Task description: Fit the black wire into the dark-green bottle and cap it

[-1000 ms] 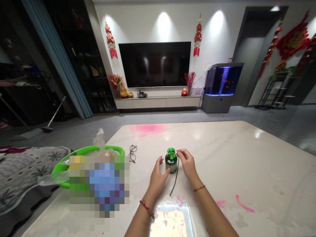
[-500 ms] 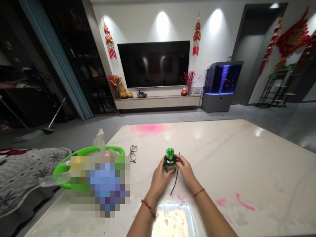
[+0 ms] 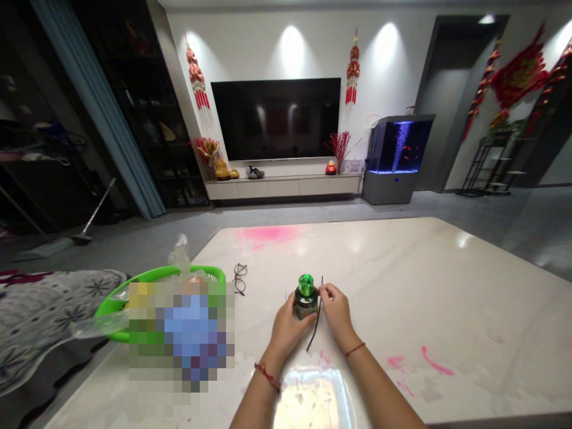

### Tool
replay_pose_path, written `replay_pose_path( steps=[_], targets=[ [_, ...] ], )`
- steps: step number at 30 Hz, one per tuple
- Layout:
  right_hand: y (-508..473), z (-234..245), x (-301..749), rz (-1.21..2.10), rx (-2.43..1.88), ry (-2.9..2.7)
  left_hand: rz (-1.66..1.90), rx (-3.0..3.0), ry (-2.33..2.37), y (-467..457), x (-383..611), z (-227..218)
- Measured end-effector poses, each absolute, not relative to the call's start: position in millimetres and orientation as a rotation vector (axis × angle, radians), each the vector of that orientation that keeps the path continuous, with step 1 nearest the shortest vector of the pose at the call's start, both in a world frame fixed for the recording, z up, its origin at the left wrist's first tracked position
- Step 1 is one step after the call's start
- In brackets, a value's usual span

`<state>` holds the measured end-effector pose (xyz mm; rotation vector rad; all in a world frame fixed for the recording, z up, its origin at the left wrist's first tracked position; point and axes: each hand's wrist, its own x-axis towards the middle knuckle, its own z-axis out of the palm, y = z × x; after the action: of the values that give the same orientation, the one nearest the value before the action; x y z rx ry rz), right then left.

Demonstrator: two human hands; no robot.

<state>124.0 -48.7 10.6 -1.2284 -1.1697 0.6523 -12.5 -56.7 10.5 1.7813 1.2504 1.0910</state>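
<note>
In the head view a small dark green glass bottle [image 3: 306,305] with a shiny green cap [image 3: 306,285] is upright at the middle of the pale table [image 3: 402,286]. My left hand [image 3: 289,328] is wrapped round its left side, with the thumb across the front. On the right is my right hand [image 3: 336,307], its fingers curled and pinched together by the bottle's shoulder. A thin black cord-like strip [image 3: 315,329] runs between the bottle and this hand. Whether the fingertips grip the strip or touch the glass, I cannot tell.
To the left stands a green basket [image 3: 210,271] with plastic bags, partly pixelated. Eyeglasses [image 3: 240,279] lie between basket and bottle. Pink stains [image 3: 272,232] mark the tabletop. A TV [image 3: 277,119] and a fish tank [image 3: 400,149] are across the room.
My right hand has drawn slightly away from the bottle, its fingers now more curled. The left hand keeps its hold. The view has shifted slightly.
</note>
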Motion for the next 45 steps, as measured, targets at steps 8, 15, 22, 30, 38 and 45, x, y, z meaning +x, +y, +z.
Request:
replay_pose_path(
  steps=[8, 15, 22, 30, 38, 45],
  targets=[
    [-57.0, 25.6, 122.2, 0.269, -1.23, -1.267, 1.098, 1.818, 1.218, -60.2, -10.9, 14.8],
    [-64.7, 31.2, 117.5, 0.165, -1.21, -1.359, 1.095, 1.807, 1.233, -61.2, -10.0, 16.3],
    [-68.3, 34.1, 110.3, 0.156, -1.195, -1.364, 1.1, 1.761, 1.21, -60.2, -9.4, 14.7],
    [-67.2, 32.6, 110.7, 0.199, -1.186, -1.322, 1.094, 1.758, 1.182, -60.8, -10.7, 16.8],
    [-66.3, 33.4, 113.5, 0.303, -1.136, -1.337, 1.084, 1.725, 1.176, -61.5, -12.0, 16.8],
    [-65.8, 32.3, 117.4, 0.407, -1.023, -1.464, 1.125, 1.553, 1.087, -53.0, -11.5, 10.9]
  ],
)
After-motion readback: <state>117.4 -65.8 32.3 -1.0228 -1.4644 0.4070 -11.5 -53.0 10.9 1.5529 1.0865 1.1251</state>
